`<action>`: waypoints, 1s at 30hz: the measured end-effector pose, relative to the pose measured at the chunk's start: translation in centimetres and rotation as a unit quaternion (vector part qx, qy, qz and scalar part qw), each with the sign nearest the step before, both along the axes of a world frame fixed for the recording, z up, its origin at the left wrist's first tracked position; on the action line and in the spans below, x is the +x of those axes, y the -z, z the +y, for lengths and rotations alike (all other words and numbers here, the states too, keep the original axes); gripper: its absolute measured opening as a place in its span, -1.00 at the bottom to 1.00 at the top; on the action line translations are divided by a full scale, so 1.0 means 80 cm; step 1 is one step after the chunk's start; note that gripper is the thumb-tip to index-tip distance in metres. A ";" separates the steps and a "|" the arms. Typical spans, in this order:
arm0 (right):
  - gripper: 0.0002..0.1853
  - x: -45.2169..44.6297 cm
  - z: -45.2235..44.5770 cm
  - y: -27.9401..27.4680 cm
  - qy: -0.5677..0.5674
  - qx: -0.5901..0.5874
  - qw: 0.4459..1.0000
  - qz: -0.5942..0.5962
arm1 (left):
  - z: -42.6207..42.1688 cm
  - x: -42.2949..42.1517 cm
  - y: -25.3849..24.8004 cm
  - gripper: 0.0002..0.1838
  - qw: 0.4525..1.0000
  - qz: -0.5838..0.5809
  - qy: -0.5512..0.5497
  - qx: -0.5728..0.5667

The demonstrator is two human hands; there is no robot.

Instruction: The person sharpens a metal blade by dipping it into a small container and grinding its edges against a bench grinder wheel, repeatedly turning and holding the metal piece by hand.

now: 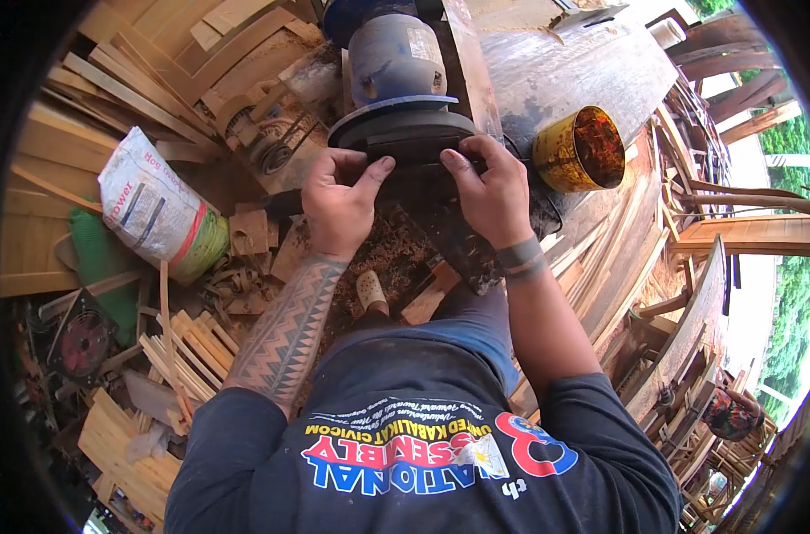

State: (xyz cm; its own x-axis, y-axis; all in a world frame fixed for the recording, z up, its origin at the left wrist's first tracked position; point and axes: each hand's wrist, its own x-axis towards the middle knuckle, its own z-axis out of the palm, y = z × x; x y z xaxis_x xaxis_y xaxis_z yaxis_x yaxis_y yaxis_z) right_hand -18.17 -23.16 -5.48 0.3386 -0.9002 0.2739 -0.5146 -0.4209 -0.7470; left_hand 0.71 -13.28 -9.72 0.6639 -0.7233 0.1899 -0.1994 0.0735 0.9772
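- While left hand (341,194) and right hand (492,189), both curled, pinch a dark piece (414,151) by the twelve-o'clock wheel (403,124), grinding seems underway.
- Next move likely wants steady, level pressure.

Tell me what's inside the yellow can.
Inside the yellow can, mottled reddish and yellow colouring shows; its side covers part of the interior, so any contents there are hidden.

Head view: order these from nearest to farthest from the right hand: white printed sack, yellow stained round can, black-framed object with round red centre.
From the right hand:
1. Yellow can, just to the right.
2. White sack, on the left.
3. Black-framed object, far left.
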 end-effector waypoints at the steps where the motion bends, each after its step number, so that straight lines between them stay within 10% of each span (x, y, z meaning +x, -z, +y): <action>1: -0.63 -0.002 -0.001 0.000 0.001 0.000 1.000 -0.002 | -0.001 0.000 0.003 -0.68 1.000 0.002 0.005 -0.008; 30: -0.64 0.003 0.000 0.009 -0.008 0.011 1.000 -0.015 | 0.005 0.006 -0.002 -0.68 0.998 -0.048 0.002 0.033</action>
